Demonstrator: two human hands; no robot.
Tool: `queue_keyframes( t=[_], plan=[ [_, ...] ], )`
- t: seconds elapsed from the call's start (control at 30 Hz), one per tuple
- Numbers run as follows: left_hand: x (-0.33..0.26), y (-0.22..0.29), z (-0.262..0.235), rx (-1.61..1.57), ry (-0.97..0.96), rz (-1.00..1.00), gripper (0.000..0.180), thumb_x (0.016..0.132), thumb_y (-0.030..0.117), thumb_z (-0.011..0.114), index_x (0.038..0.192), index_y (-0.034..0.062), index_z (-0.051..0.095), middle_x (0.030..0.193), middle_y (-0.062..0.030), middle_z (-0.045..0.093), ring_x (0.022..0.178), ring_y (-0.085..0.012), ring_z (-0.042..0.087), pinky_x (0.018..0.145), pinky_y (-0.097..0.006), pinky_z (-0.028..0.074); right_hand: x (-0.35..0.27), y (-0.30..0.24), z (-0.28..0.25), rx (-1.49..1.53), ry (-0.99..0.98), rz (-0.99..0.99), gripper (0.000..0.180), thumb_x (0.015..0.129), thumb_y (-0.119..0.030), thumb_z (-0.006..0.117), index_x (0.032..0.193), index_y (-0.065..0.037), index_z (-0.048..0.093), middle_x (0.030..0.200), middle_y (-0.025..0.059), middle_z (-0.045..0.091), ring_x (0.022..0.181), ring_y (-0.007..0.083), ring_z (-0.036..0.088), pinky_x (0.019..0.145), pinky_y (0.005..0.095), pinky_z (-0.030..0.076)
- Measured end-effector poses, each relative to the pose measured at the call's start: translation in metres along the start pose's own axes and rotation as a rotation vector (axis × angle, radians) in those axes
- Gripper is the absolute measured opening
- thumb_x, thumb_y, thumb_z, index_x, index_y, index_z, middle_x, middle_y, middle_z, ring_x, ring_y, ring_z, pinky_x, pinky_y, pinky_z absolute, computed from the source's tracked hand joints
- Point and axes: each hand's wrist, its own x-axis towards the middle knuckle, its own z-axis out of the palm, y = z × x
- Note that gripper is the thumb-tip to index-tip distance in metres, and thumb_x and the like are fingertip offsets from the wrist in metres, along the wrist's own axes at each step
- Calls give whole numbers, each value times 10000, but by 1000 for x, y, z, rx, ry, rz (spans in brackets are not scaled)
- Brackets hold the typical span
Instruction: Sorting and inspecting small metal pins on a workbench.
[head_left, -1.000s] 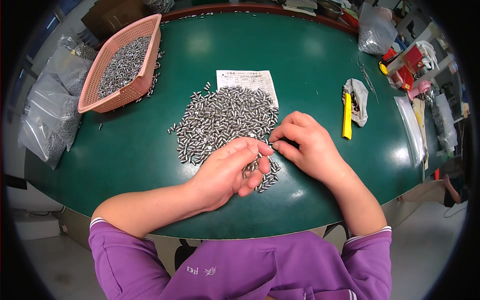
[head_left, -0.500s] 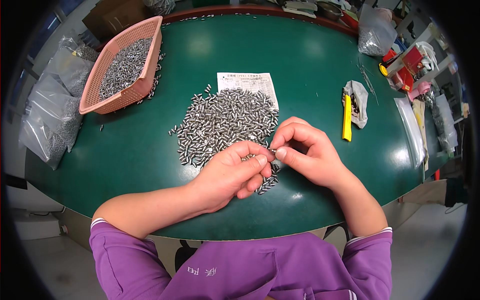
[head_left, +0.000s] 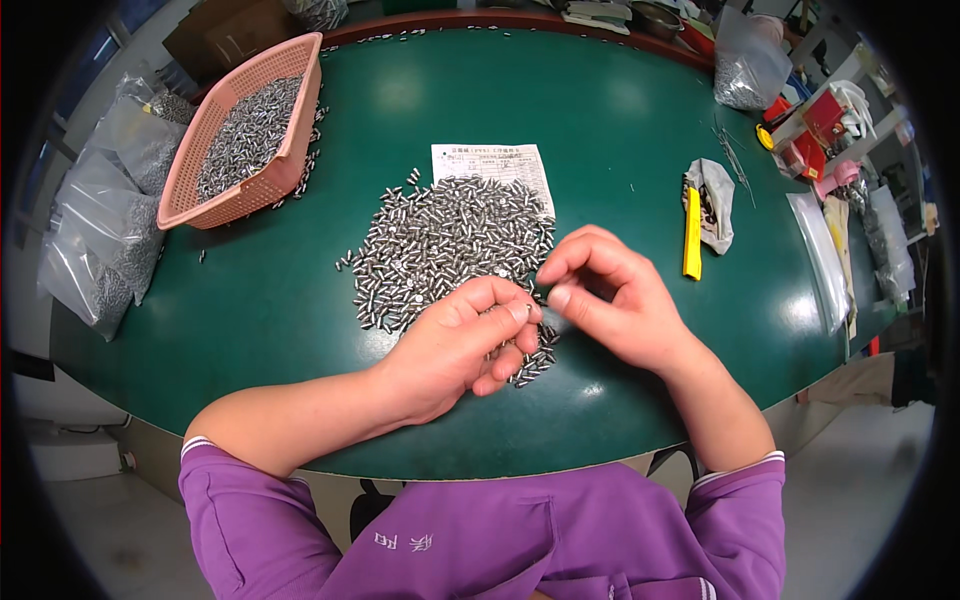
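Note:
A heap of small silvery metal pins lies in the middle of the green table, over the lower part of a white printed form. At the heap's near edge, my left hand is closed, with its thumb pressed toward the forefinger. A tiny metal pin shows at that thumb's tip; the curled fingers hide whatever else they may hold. Just to its right hovers my right hand, thumb and forefinger slightly apart, nothing visible between them. A smaller group of pins lies below the fingertips.
A pink plastic basket full of similar pins stands at the left, beside bulging clear bags. To the right are a yellow-handled cutter, a small open bag and thin wires. Another filled bag stands far right.
The thumb and forefinger of my right hand have parted and drawn slightly away from my left fingertips. My left hand stays closed in nearly the same place.

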Motion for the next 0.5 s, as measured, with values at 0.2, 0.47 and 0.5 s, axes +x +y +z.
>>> queue_keyframes(
  t=[0.2, 0.47, 0.5],
  plan=[
    [-2, 4, 3, 13, 10, -12, 210, 962, 198, 355, 1004, 43, 490, 873, -96, 528, 588, -111, 442, 424, -213, 328, 7, 11, -10, -634, 178, -141, 276, 762, 18, 581, 1028, -53, 604, 1005, 104, 563, 919, 266, 556, 806, 351, 471],
    [-2, 1, 4, 1, -27, -46, 281, 993, 255, 333, 949, 27, 492, 858, -92, 511, 566, -99, 408, 411, -199, 298, 9, 15, -2, -746, 133, -194, 348, 737, 36, 583, 1073, -55, 584, 1069, 109, 557, 1026, 303, 524, 871, 384, 443],
    [-2, 1, 3, 2, -28, -45, 281, 993, 255, 333, 949, 27, 492, 858, -92, 511, 566, -99, 408, 411, -199, 298, 8, 15, -3, -734, 108, -170, 340, 747, 37, 582, 1072, -62, 591, 1072, 105, 558, 1016, 292, 532, 865, 371, 448]
  ],
)
